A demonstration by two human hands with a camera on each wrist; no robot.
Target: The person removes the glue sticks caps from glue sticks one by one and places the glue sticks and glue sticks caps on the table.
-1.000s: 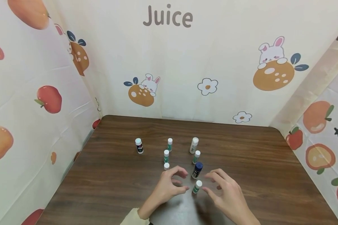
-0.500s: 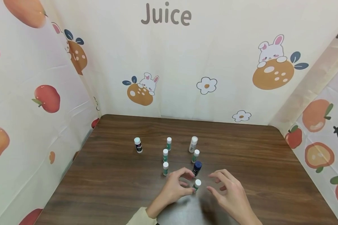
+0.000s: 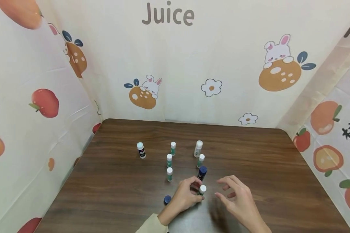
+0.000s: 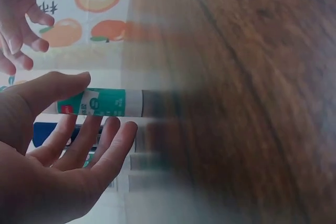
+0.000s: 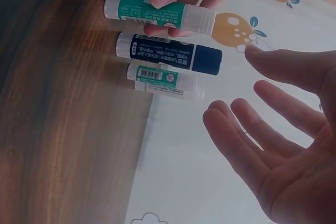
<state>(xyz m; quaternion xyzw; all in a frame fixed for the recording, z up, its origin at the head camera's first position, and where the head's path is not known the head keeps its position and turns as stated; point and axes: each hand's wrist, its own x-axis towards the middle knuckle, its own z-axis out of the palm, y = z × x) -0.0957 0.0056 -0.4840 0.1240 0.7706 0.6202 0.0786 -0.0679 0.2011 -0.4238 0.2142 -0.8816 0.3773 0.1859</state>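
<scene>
My left hand (image 3: 186,196) curls round the nearest green glue stick (image 3: 202,189), which stands upright with its white cap up. In the left wrist view the thumb lies against the green glue stick (image 4: 115,102), and the fingers are on its other side. Just behind it stands a navy glue stick (image 5: 163,53) with a dark blue cap. To the right my right hand (image 3: 236,199) hovers with relaxed, slightly bent fingers, holding nothing and apart from the glue sticks. A green glue stick (image 3: 200,160) and a larger white glue stick (image 3: 198,149) continue this row behind.
A second row of green glue sticks (image 3: 169,174) runs left of the first. Further left stands a black-labelled glue stick (image 3: 141,150) with a pale cap. Another dark blue cap (image 3: 167,199) shows beside my left wrist. The wooden table (image 3: 116,181) backs onto a printed curtain (image 3: 180,58).
My left hand has moved right to the nearest green glue stick and closed round it. A dark blue cap has come into sight behind the left wrist. The right hand has shifted slightly right.
</scene>
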